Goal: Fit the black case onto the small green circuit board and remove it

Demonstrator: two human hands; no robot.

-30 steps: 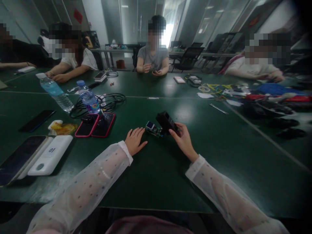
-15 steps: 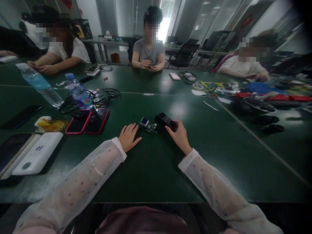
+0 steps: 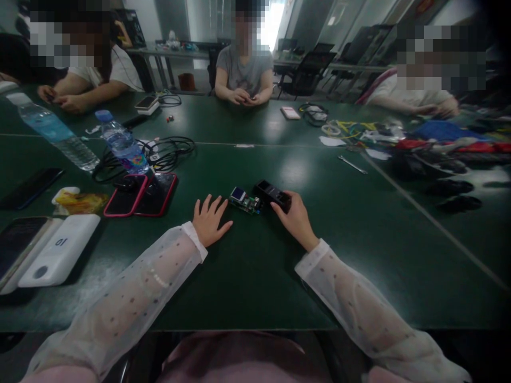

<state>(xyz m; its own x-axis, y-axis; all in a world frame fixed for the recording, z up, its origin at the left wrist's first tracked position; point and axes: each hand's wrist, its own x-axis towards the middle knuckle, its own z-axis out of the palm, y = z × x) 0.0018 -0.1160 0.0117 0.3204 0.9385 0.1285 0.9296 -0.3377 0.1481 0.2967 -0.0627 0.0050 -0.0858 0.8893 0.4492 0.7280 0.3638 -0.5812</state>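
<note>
A small green circuit board (image 3: 248, 203) with a little square screen lies on the dark green table (image 3: 255, 282). My left hand (image 3: 209, 219) rests flat on the tabletop just left of the board, fingers spread and holding nothing. To the board's right is a black rectangular case (image 3: 268, 192), tilted, its near end gripped between the thumb and fingers of my right hand (image 3: 296, 218). The case's far end reaches close to the board; whether they touch I cannot tell. My right fingers are partly hidden behind the case.
Left of me lie two pink-edged phones (image 3: 155, 196), a white power bank (image 3: 59, 250), a yellow packet (image 3: 85, 203) and water bottles (image 3: 122, 141). A wrench (image 3: 352, 165) and tangled cables (image 3: 359, 128) lie to the right. Several people sit around the table, one person (image 3: 244, 74) straight across.
The camera view has tilted down slightly. My left fingers have spread wider apart. My right hand keeps hold of the black case, almost in the same place.
</note>
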